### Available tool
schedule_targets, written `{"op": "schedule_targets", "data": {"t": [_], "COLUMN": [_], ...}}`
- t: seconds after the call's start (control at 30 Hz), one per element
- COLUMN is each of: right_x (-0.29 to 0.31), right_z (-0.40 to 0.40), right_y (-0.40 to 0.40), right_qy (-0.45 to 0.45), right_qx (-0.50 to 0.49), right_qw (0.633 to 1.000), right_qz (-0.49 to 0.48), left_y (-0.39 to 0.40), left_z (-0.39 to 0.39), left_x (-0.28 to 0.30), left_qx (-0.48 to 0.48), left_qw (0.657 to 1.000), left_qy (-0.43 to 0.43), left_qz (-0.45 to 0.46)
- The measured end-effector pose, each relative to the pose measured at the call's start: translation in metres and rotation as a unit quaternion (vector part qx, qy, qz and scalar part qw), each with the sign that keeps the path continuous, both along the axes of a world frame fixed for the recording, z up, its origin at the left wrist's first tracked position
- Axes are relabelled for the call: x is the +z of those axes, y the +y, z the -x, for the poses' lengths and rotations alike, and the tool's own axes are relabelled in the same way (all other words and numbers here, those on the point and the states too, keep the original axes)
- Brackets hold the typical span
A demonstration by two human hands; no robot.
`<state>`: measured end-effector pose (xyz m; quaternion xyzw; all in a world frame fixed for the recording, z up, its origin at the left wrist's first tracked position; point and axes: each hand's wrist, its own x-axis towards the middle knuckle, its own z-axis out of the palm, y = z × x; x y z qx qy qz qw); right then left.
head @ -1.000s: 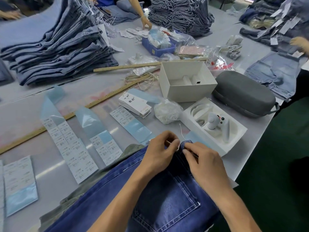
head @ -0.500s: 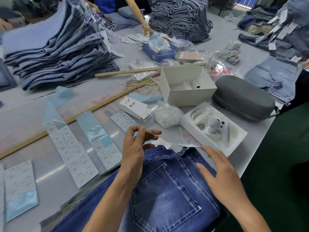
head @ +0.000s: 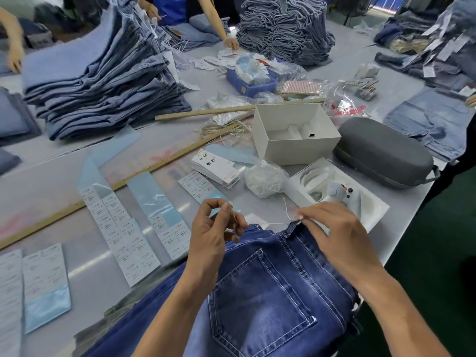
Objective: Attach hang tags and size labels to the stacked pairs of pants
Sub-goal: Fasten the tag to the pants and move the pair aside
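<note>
Dark blue jeans [head: 270,292] lie at the bottom centre of the frame, back pocket up, waistband toward the middle of the grey surface [head: 51,191]. A thin white string [head: 268,223] runs taut just above the waistband. The left hand [head: 215,228] pinches one end between thumb and forefinger; the right hand [head: 334,228] has its fingers closed on the other end at the belt loop [head: 292,228]. Just left, size label sheets [head: 121,228] lie flat. Above them sit a stack of hang tags [head: 216,167], an open white box [head: 296,132] and a grey case [head: 383,153]. Folded jeans pile [head: 103,81] up in the upper left.
</note>
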<state>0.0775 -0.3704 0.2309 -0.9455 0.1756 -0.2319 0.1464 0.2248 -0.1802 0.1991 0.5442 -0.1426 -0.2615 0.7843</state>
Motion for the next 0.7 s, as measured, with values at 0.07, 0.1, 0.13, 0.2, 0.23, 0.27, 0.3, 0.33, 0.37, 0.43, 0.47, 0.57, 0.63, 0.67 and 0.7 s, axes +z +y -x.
{"op": "schedule_targets", "data": {"t": [0.07,0.1,0.13,0.2,0.23,0.27,0.3,0.33,0.37,0.43,0.47,0.57,0.63,0.67,0.7], "right_x": [0.006,0.008,0.009,0.012,0.013,0.012,0.011,0.009,0.006,-0.005,-0.012,-0.029,-0.029,-0.028,-0.027], "right_z": [-0.001,-0.002,-0.002,-0.003,-0.002,-0.001,0.001,0.002,0.004,0.005,0.006,0.011,0.011,0.012,0.011], "right_y": [0.002,0.003,0.004,0.007,0.010,0.014,0.019,0.027,0.037,0.058,0.067,0.076,0.069,0.064,0.060], "right_qy": [0.003,0.010,0.017,0.023,0.024,0.026,0.030,0.033,0.036,0.052,0.072,0.117,0.113,0.111,0.120], "right_qx": [0.011,0.016,0.019,0.024,0.025,0.023,0.018,0.013,0.009,0.005,0.001,-0.035,-0.063,-0.070,-0.074], "right_qw": [1.000,0.999,0.998,0.997,0.996,0.996,0.995,0.995,0.996,0.997,0.997,0.990,0.980,0.974,0.968], "right_qz": [0.021,0.035,0.049,0.068,0.076,0.084,0.089,0.088,0.081,0.053,0.033,-0.067,-0.150,-0.184,-0.207], "left_y": [0.001,0.001,0.000,-0.001,-0.001,-0.001,-0.001,-0.001,-0.001,-0.001,-0.002,-0.007,-0.010,-0.012,-0.013], "left_z": [-0.001,-0.001,0.000,0.001,0.002,0.002,0.003,0.003,0.004,0.004,0.005,0.008,0.012,0.013,0.015], "left_x": [-0.001,-0.001,-0.001,-0.003,-0.003,-0.004,-0.005,-0.005,-0.005,-0.003,-0.002,0.000,-0.001,-0.001,-0.001], "left_qx": [-0.003,-0.007,-0.011,-0.017,-0.018,-0.020,-0.021,-0.023,-0.027,-0.037,-0.043,-0.065,-0.082,-0.089,-0.094], "left_qw": [1.000,1.000,1.000,1.000,1.000,1.000,1.000,0.999,0.999,0.999,0.998,0.997,0.996,0.995,0.994], "left_qy": [-0.004,-0.010,-0.015,-0.019,-0.018,-0.017,-0.017,-0.019,-0.022,-0.030,-0.035,-0.041,-0.044,-0.048,-0.052], "left_qz": [-0.009,-0.012,-0.015,-0.014,-0.013,-0.012,-0.011,-0.010,-0.009,-0.004,-0.002,0.004,0.008,0.008,0.007]}}
